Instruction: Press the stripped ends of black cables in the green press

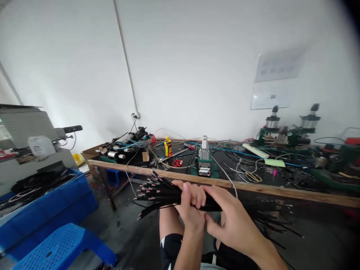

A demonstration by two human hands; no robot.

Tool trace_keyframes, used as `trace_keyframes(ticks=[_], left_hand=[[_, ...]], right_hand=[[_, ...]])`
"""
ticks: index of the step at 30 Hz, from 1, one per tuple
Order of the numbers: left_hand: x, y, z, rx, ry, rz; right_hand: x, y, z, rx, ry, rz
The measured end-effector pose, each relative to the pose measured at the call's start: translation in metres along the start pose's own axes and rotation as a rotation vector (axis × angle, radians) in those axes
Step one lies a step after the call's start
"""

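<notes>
A thick bundle of black cables lies crosswise above my lap, held in both hands. On the left its cut ends fan out, with small white, red and green wire tips showing. My left hand is closed round the middle of the bundle, thumb pointing up. Right beside it, my right hand curves over the bundle, thumb below and fingers behind; part of its grip is hidden. Beyond my right hand the other cable ends spread out to the right, dark and blurred.
Ahead stands a workbench with a small pneumatic machine, red-handled scissors, a yellow bottle and loose cables. Further machines stand at its right. A blue stool and a blue bin are at my left.
</notes>
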State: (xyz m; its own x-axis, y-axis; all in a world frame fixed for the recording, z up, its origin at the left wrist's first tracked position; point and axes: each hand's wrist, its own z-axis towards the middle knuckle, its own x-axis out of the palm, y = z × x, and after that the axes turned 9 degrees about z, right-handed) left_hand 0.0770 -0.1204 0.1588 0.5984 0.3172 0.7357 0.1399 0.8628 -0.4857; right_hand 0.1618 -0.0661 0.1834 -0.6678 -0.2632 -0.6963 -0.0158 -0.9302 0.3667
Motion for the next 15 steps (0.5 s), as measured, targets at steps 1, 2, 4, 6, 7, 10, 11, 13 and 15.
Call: trace_keyframes(ticks=[1,2,4,6,7,10,11,13,15], left_hand=[[0.001,-0.003,0.003,0.001,-0.004,-0.02],[0.002,-0.006,0.007,0.005,-0.001,-0.028],[0.002,-0.011,0.013,0.015,0.039,-0.014],[0.0,-0.013,0.017,0.028,0.073,0.001],[-0.001,-0.013,0.018,0.021,0.087,-0.001],[-0.002,-0.009,0.018,0.0,0.09,0.032],[-0.001,-0.006,0.017,-0.034,0.09,0.044],[0.004,0.002,0.015,-0.09,0.12,0.066],[0.009,0.013,0.013,-0.159,0.147,0.096]], right_hand=[[0.0,-0.011,-0.007,0.045,0.05,-0.015],[0.0,-0.022,-0.014,0.086,0.096,-0.03],[0.002,-0.042,-0.027,0.15,0.161,-0.055],[0.006,-0.056,-0.036,0.191,0.164,-0.082],[0.008,-0.062,-0.04,0.214,0.15,-0.095],[0.008,-0.075,-0.053,0.3,0.095,-0.153],[0.005,-0.079,-0.058,0.329,0.08,-0.177],[-0.003,-0.086,-0.071,0.379,0.057,-0.218],[-0.014,-0.092,-0.087,0.426,0.03,-0.25]])
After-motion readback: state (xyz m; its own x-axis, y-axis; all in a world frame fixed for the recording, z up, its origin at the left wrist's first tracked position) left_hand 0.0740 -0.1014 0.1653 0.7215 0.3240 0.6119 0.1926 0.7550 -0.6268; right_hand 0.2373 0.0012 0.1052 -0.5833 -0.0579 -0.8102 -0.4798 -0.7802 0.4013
